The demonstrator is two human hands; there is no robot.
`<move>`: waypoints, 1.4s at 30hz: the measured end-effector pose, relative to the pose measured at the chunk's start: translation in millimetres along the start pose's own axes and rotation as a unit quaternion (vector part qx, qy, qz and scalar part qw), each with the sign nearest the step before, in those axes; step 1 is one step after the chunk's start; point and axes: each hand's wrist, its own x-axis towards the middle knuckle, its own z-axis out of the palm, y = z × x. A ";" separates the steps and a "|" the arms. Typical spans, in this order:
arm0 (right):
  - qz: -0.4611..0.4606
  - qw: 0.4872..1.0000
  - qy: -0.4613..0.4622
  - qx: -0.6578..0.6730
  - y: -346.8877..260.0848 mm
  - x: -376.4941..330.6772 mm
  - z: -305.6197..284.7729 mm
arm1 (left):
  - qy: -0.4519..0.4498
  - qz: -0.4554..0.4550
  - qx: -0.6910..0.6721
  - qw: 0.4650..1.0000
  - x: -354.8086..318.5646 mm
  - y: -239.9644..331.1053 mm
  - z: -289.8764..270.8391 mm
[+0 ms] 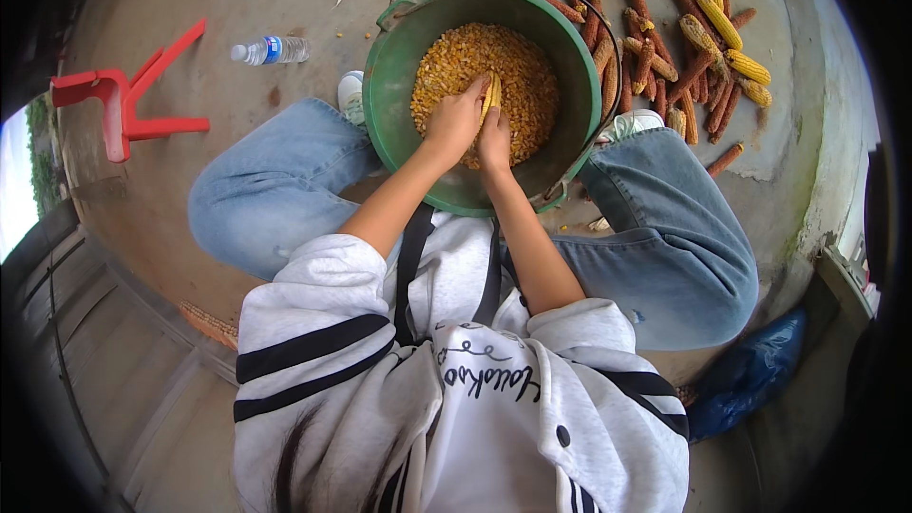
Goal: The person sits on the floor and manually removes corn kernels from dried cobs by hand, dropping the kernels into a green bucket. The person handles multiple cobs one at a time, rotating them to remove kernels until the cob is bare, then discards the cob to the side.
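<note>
Left fingers (472, 98) and right fingers (494, 125) pinch a corn cob (492, 93), kernels (529, 95) beneath them, the green bucket (389, 104) around (presumably placed so that none scatter).

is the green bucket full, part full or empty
Part full: loose yellow kernels cover the bottom of the green bucket, and its inside wall shows bare between them and the rim.

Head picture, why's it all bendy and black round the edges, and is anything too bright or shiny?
Head view: the fisheye lens bends straight edges and leaves dark corners; same view, the bright patch at far left is washed out, the blue plastic at lower right has shiny streaks, and the green bucket's inner wall looks dim.
</note>
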 end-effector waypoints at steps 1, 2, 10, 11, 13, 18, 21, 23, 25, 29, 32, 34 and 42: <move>-0.003 1.000 -0.009 -0.014 -3.4 -2.6 0.3 | -0.004 -0.018 0.016 1.000 5.8 -2.7 3.9; 0.015 0.996 0.011 -0.091 -11.6 -12.0 2.6 | -0.007 -0.038 0.032 0.999 11.7 -6.4 7.8; -0.025 0.996 0.031 -0.075 -5.7 -10.5 0.1 | -0.021 -0.016 -0.009 1.000 -15.9 -9.5 -0.7; -0.030 0.996 0.024 -0.083 -6.0 -11.7 1.3 | -0.009 -0.019 -0.015 1.000 -19.7 -12.4 -2.6; -0.039 0.994 0.014 -0.098 -6.9 -13.7 3.4 | -0.039 -0.072 -0.017 0.997 -14.7 -15.4 -4.6; -0.068 0.998 0.004 -0.005 -13.7 -3.6 -8.8 | 0.001 -0.087 -0.125 0.988 -3.0 -8.3 -6.9; -0.045 0.996 -0.019 -0.071 1.3 1.2 2.5 | 0.033 -0.038 -0.110 0.993 -7.1 -4.0 -13.3; -0.030 0.998 -0.017 -0.047 6.3 -2.3 3.9 | -0.008 -0.056 -0.072 0.996 -13.6 -1.0 -9.2; 0.005 0.999 -0.035 -0.034 5.4 -2.6 3.9 | 0.018 -0.061 -0.057 0.996 -3.5 -12.3 2.1; 0.005 0.997 -0.038 -0.070 -10.6 -12.2 2.1 | 0.009 -0.083 -0.037 0.996 15.8 -9.8 2.0; 0.001 0.998 -0.014 -0.064 3.7 -7.1 4.1 | -0.005 -0.083 -0.023 0.996 11.2 -6.6 -4.0; 0.009 0.998 -0.025 -0.051 -5.1 -9.5 2.4 | -0.007 -0.062 -0.038 0.997 -9.2 -0.8 -8.1; -0.004 0.999 -0.011 -0.049 1.0 -9.0 3.1 | -0.009 -0.107 -0.057 0.993 -1.0 -30.7 17.5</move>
